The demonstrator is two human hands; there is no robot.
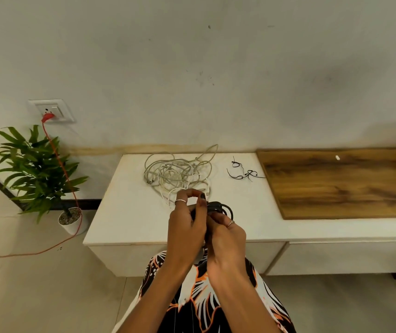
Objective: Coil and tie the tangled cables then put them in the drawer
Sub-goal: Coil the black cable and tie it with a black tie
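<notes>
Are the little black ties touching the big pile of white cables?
Apart. The head view shows the black ties lying to the right of the white cable pile, with a strip of bare white cabinet top between them.

Soft even indoor light, faint shadows, wide-angle bending at edges, slightly soft focus

The white cabinet top [125, 212] lies bare to the left of the tangled pale cables [177, 173], and a bare strip runs along its front edge to their right. Right of the cables lie black ties [245, 173], beyond them a wooden panel [341, 183] with a small white piece [337, 157]. Both hands [206, 224] hover just in front of the cables.
</notes>
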